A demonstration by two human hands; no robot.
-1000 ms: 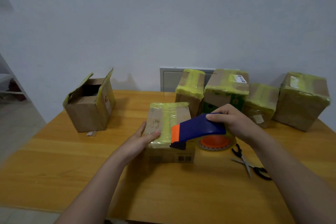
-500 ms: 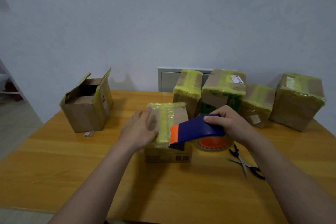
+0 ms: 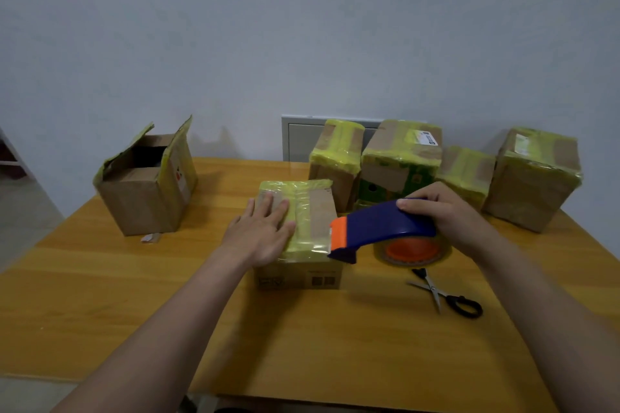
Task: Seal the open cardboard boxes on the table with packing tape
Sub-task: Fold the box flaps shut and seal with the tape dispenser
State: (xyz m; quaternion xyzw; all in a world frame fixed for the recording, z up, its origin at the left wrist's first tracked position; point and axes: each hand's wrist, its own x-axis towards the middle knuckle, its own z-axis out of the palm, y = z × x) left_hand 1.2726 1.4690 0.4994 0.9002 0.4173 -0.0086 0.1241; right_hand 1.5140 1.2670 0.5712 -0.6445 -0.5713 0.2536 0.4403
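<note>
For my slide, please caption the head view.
Left hand flat on a taped box; right hand grips the tape dispenser; an open box waits.

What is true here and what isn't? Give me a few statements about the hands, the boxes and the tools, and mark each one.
1. The left hand lies flat on top of the taped box in the middle. True.
2. The right hand holds the scissors. False: it grips the blue tape dispenser; the scissors lie on the table near it.
3. The box at the far left has its flaps up. True.
4. The boxes at the back right stand open. False: all four are closed and wrapped in yellowish tape.
</note>
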